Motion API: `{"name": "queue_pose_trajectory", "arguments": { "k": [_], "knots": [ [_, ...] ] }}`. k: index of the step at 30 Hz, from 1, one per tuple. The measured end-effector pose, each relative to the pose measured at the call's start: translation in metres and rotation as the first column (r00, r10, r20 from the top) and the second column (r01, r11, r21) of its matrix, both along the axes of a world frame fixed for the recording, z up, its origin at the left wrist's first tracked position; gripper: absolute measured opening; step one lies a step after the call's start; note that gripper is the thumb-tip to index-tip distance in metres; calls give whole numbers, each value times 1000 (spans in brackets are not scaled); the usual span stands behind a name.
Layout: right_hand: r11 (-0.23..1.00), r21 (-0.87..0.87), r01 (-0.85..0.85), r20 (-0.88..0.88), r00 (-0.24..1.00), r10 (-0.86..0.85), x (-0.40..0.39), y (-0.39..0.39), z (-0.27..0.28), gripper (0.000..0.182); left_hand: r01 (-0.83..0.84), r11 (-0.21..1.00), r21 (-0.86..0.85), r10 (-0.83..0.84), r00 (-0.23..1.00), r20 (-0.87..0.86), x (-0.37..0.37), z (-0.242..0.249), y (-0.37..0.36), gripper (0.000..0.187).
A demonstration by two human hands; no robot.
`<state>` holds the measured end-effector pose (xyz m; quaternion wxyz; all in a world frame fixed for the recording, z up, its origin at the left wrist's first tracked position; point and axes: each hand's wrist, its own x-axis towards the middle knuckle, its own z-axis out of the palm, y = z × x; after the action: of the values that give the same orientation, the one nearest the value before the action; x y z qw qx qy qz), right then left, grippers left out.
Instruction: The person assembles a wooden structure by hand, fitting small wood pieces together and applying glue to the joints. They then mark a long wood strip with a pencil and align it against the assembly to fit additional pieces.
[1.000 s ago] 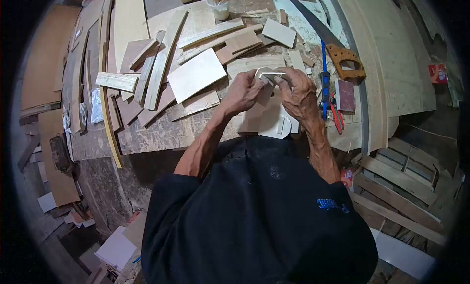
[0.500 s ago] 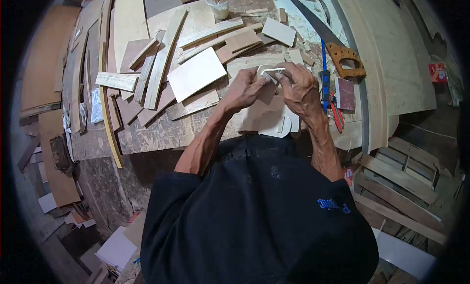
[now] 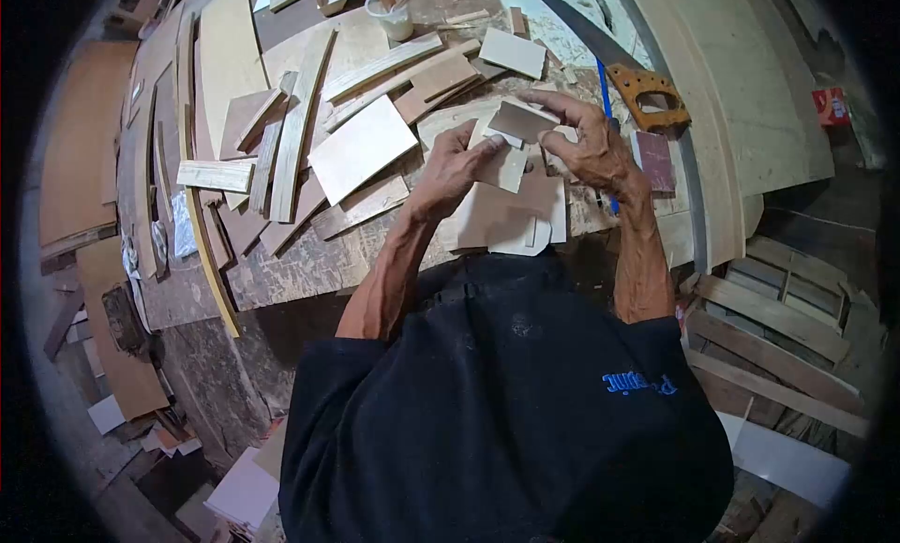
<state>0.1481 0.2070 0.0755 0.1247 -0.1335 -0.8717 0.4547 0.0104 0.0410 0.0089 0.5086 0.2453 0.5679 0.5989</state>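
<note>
A: You've lifted that small plywood piece (image 3: 521, 121) higher now, over the bench's (image 3: 309, 252) pale boards, flat face showing.

B: Yes, your right hand (image 3: 591, 149) pinches its edge, fingers extended; your left hand (image 3: 459, 163) clamps the lower piece (image 3: 502, 163), wrist bent.

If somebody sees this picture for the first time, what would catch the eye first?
Probably the two hands at the centre: the left hand and right hand hold a small pale panel above a larger cut board. Around them, on the left half of the bench, lie many wood offcuts. A saw handle lies to the right.
</note>
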Motion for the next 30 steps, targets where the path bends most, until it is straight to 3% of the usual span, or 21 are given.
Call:
{"name": "queue_pose_trajectory", "arguments": {
  "k": [5,6,9,10,14,18,22,30],
  "knots": [
    [1000,-10,-8,85,996,8,1,-2,10,47,0,1000,-5,1,994,111,3,8,2,34],
    [999,36,15,26,1000,-16,1,-3,7,43,4,1000,17,-6,995,103,3,3,2,34],
    [992,46,113,243,962,-121,-1,-5,8,35,-15,997,79,13,1000,18,5,-3,4,34],
    [996,40,84,57,995,-86,0,-7,4,33,4,999,51,-4,1000,4,5,-2,2,35],
    [992,98,76,-10,997,-76,-1,-8,3,30,-26,993,112,6,984,180,9,-2,1,37],
    [987,115,113,-41,993,-109,0,-12,8,29,-23,988,150,-10,977,215,10,11,-1,34],
    [981,162,105,-81,992,-93,2,-15,11,29,12,989,145,-25,995,93,7,8,-1,35],
    [980,166,111,-135,987,-88,3,-18,4,27,27,991,132,-35,997,63,5,5,0,34]
  ]
}}
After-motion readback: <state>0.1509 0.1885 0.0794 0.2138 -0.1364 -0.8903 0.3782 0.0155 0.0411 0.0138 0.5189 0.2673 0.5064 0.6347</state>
